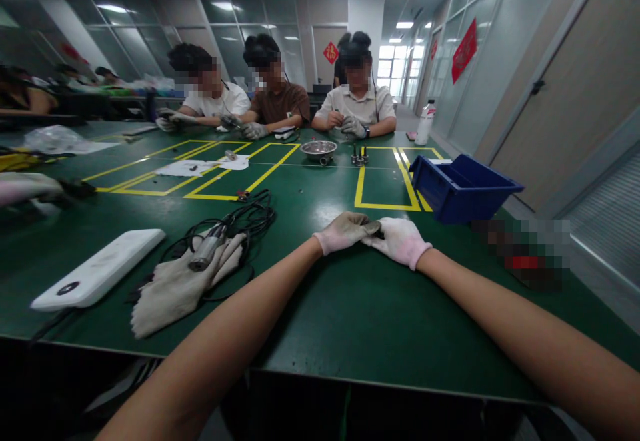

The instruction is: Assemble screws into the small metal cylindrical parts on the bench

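- White-and-pink gloved left hand (346,233) and white-and-pink gloved right hand (400,240) — brought together above the near middle of the green surface (310,334), fingertips meeting.
- Small dark piece (381,233) — at the meeting fingertips, mostly hidden; how firmly either of the hands grips it, I cannot tell.
- Deep blue plastic bin (473,194) — to the right, farther off than the hands.
- Round shiny metal bowl (319,148) — at the far middle, left of a cluster of small dark upright parts (359,156).
- Crumpled off-white cloth (167,291) — near left, under a silver cylindrical metal tool (207,251), beside looped black cable (260,213).
- Long white rounded box (103,268) — left of the cloth.
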Demonstrator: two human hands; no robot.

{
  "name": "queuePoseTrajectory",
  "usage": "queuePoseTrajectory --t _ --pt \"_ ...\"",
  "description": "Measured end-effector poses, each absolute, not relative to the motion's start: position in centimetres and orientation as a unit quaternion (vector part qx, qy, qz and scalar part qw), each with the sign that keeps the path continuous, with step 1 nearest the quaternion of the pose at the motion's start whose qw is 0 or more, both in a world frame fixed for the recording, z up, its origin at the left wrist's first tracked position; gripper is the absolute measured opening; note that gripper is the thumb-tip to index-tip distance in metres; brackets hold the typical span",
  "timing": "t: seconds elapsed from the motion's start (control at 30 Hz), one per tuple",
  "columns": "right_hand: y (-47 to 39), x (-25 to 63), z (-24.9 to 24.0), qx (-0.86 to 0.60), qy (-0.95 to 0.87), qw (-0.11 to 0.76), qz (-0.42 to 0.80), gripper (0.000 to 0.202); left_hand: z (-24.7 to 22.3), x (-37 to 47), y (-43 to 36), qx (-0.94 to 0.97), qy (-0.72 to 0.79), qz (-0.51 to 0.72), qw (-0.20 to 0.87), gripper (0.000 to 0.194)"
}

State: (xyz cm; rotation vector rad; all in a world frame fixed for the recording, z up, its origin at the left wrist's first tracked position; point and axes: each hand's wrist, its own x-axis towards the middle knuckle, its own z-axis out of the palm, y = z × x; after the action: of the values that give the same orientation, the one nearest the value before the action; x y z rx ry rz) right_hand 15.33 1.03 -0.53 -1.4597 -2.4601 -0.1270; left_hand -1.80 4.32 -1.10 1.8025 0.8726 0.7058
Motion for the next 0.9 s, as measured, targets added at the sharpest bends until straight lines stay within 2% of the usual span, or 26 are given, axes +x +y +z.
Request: queuePoseTrajectory --t 0.37,0.6,0.7,0.9 --pt "1.1 15.5 -0.6 -0.582 -0.787 0.183 -0.095 0.049 -1.1 -2.0 4.7 0.722 0.323 0.287 0.540 0.025" --pt "0.8 15.4 -0.3 -0.575 -0.801 0.149 -0.075 0.050 -1.0 -2.2 5.4 0.706 0.333 0.311 0.543 0.036" --pt "0.7 15.3 -0.1 -0.564 -0.811 0.139 -0.074 0.052 -1.1 -2.3 5.6 0.715 0.305 0.286 0.560 0.036" --pt "0.6 15.2 -0.1 -0.560 -0.816 0.116 -0.079 0.058 -1.3 -2.5 5.6 0.736 0.333 0.259 0.529 0.033"
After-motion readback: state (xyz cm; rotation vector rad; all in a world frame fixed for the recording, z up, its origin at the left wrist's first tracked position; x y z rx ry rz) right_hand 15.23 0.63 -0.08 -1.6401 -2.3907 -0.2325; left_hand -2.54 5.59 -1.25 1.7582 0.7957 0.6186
